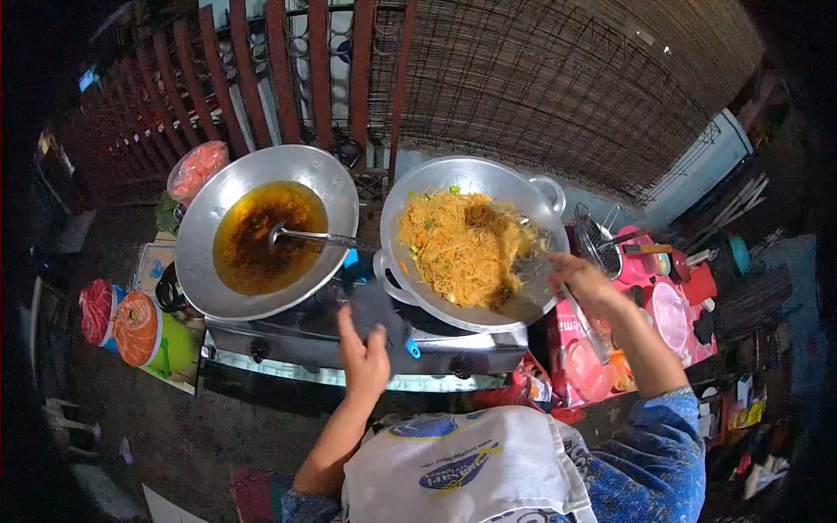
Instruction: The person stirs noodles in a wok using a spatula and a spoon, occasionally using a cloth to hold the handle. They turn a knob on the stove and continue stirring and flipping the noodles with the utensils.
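Note:
My right hand (580,281) is closed at the right rim of a metal wok (403,187), round the handle of a motion-blurred metal spatula (534,248). The spatula is in among fried noodles (445,253) with green and orange vegetable bits, and some noodles are smeared by the motion. At the front left of this wok, my left hand (364,362) has its thumb and one finger showing against a dark cloth pot holder (384,314) with a blue loop. The other fingers are hidden by the cloth, which lies close to the wok's left handle (397,277).
Left, a wide wok (196,253) holds brown oily liquid and a resting ladle (318,236). Both woks sit on a stove (288,344). Lidded tubs (139,327) and a bowl of pink pieces (199,170) stand left; pink containers (671,318) and a strainer (597,244) are right.

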The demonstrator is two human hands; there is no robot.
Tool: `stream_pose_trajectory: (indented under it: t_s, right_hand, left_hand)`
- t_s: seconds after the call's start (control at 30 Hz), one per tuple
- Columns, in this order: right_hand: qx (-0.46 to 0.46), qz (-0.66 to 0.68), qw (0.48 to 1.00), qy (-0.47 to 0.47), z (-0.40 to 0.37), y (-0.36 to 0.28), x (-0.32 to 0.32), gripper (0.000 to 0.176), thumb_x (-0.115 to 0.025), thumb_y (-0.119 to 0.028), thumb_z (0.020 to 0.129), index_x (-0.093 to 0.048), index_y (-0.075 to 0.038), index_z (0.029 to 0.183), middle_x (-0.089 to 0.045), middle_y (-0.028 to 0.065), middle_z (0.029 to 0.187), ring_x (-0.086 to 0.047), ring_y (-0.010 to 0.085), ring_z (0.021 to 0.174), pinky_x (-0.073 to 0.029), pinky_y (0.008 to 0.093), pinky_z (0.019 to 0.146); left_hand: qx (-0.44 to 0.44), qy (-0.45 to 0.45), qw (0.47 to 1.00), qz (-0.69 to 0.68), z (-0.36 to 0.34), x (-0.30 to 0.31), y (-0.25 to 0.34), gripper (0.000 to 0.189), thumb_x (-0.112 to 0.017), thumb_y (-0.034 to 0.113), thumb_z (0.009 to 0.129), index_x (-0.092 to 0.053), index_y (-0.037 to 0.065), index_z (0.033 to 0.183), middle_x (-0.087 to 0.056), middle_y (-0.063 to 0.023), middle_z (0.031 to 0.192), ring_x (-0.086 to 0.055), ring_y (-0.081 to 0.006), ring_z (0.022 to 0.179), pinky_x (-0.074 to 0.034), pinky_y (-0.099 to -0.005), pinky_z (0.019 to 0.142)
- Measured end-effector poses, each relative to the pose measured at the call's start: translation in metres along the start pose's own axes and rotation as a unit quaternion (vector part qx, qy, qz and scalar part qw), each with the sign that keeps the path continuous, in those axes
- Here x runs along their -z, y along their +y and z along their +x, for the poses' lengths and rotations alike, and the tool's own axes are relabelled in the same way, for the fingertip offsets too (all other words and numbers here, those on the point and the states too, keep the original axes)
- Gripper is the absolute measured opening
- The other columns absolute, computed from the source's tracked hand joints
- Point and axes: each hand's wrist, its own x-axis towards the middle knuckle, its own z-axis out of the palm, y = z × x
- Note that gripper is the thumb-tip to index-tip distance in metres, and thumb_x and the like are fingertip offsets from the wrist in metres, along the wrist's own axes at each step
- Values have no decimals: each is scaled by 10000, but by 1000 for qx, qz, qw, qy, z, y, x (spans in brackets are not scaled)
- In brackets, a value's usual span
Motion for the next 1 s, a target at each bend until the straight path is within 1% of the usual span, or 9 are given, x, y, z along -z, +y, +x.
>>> stream_pose_trajectory:
  t_s: [0.1, 0.17, 0.27, 0.5, 0.63, 0.73, 0.83, 0.9, 1.0]
  right_hand:
    - [9, 246, 968, -49, -18, -3, -67, 585, -481, 29, 822, -220, -38, 1341, -560, 124, 952, -595, 216, 764, -495, 310, 717]
    - [24, 284, 956, -72, -20, -2, -102, 651, -500, 38, 810, -142, -30, 1349, -519, 146, 980, -578, 258, 911, -484, 354, 786]
    - [68, 311, 946, -68, -16, 11, -147, 634, -526, 20, 820, -176, -94, 1336, -549, 115, 986, -602, 237, 860, -500, 336, 745]
    - [193, -23, 974, 118, -44, 70, -168, 129, -534, -123, 855, -569, -10, 805, -562, 116, 631, -564, 170, 597, -438, 301, 556]
    - [354, -133, 922, 83, -32, 92, -219, 240, -589, -149, 762, -573, -47, 978, -575, 188, 1022, -573, 308, 905, -451, 400, 746]
    - [236, -5, 970, 64, 16, 83, -258, 360, -588, -219, 737, -545, -76, 1064, -509, 181, 1158, -516, 310, 1035, -424, 429, 834]
    - [194, -357, 912, 48, 38, 81, -280, 395, -550, -304, 752, -534, -91, 1084, -528, 164, 1141, -516, 304, 1049, -430, 427, 839]
    - [402, -373, 822, 155, 40, 89, -279, 389, -525, -303, 769, -519, -71, 1082, -540, 156, 1116, -537, 309, 1021, -452, 419, 808]
    - [229, -90, 969, -6, 75, 102, -288, 395, -531, -272, 767, -491, -65, 1101, -524, 183, 1124, -558, 339, 968, -466, 421, 783]
  left_hand:
    - [-125, -191, 969, 93, -14, -7, 1, 437, -513, 114, 837, -374, 43, 1245, -553, -111, 1070, -532, -240, 999, -366, -321, 918]
    - [143, -333, 931, -54, -20, -17, 16, 467, -558, 284, 843, -406, 55, 1220, -555, -119, 1075, -524, -237, 1020, -373, -325, 904]
    - [130, -394, 903, 108, -18, -29, 21, 642, -578, 503, 778, -416, 53, 1208, -574, -152, 1024, -542, -259, 989, -410, -341, 830]
    - [162, -425, 886, 95, 7, -12, 48, 323, -523, 169, 860, -488, 78, 1168, -530, -74, 1083, -492, -153, 1003, -387, -288, 880]
    - [297, -431, 852, -25, 23, -4, 66, 310, -469, 121, 881, -465, 60, 1185, -520, -74, 1123, -521, -146, 1016, -428, -278, 884]
    - [378, -369, 810, -254, 25, 1, 80, 343, -449, 133, 877, -460, 20, 1201, -541, -96, 1134, -565, -182, 989, -462, -308, 860]
    - [383, -387, 788, -286, 26, 7, 75, 382, -471, 172, 858, -469, 32, 1213, -578, -106, 1080, -584, -179, 952, -473, -310, 839]
    - [422, -335, 793, -285, 15, -2, 74, 410, -480, 197, 841, -475, 38, 1219, -601, -100, 1033, -596, -184, 923, -470, -311, 839]
    - [337, -424, 792, -282, 14, -6, 75, 425, -430, 179, 874, -411, 25, 1270, -506, -105, 1211, -516, -182, 1076, -401, -304, 937]
